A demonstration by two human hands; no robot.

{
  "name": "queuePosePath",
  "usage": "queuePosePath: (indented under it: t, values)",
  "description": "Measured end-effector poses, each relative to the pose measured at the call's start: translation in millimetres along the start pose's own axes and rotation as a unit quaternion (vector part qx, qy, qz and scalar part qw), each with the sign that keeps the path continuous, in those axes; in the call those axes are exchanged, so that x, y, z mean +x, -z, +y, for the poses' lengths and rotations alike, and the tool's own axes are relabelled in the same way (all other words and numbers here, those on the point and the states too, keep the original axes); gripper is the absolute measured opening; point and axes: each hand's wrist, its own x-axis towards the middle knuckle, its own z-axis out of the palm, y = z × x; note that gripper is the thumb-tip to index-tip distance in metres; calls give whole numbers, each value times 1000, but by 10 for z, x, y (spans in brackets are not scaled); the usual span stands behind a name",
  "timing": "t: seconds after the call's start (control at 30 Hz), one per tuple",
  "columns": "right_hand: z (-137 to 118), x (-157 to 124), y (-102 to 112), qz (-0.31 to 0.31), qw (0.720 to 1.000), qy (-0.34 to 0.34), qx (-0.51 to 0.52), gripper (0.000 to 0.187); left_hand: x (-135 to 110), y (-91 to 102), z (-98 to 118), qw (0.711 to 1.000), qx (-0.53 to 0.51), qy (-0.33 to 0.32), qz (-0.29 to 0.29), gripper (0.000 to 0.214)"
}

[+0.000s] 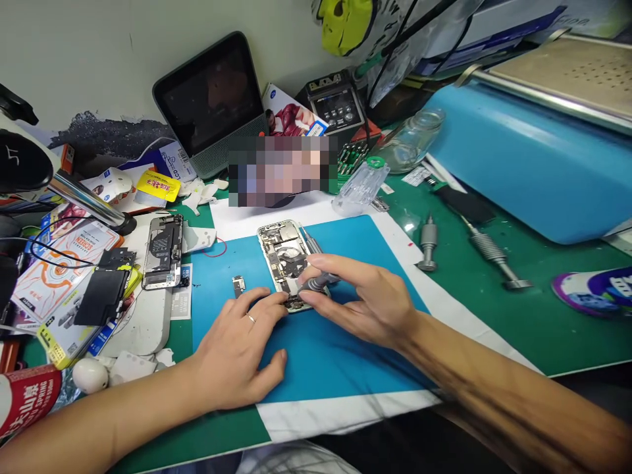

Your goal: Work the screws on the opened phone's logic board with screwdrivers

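Observation:
An opened phone (281, 253), its inner parts bare, lies on a blue mat (355, 355). My right hand (365, 299) grips a grey ribbed screwdriver (316, 283) between thumb and fingers over the lower half of the phone; its tip is hard to make out. Spread out flat, my left hand (241, 349) rests on the mat, fingertips touching the phone's lower left edge. Just beyond those fingers sits a small metal phone part (238, 284). A slim grey tool, partly hidden by my right hand, shows along the phone's right edge.
Left of the mat, a second opened phone (162, 253) lies among boxes and loose parts. Two more screwdrivers (428, 243) (498, 257) lie to the right, near a clear glass jar (415, 138). A screen device (210, 99) stands at the back, and a lamp arm (89, 201) reaches in from the left.

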Motion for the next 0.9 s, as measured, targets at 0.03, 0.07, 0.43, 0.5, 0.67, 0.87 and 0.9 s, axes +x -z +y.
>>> queuePosePath:
  t: [0.03, 0.07, 0.43, 0.5, 0.67, 0.87, 0.9]
  values:
    - [-2, 2, 1, -1, 1000, -1, 1, 74, 2, 0, 0, 1000, 1, 0, -1, 45]
    - [-5, 5, 1, -3, 1000, 0, 2, 74, 4, 2, 0, 1000, 1, -1, 0, 44]
    - [-12, 28, 11, -16, 1000, 9, -1, 77, 9, 9, 13, 1000, 3, 1, -4, 43]
    - [-12, 37, 7, -15, 1000, 18, -4, 76, 12, 7, 9, 1000, 2, -1, -4, 42]
    - [-8, 61, -9, -11, 998, 55, -23, 63, 25, 1, -4, 1000, 2, -1, -3, 42]
    - [-21, 76, 0, -19, 996, 82, -35, 57, 17, 5, -2, 1000, 5, -6, -5, 49]
    - [-33, 78, 5, -20, 996, 85, -32, 56, 13, 6, 1, 1000, 7, -5, -4, 49]
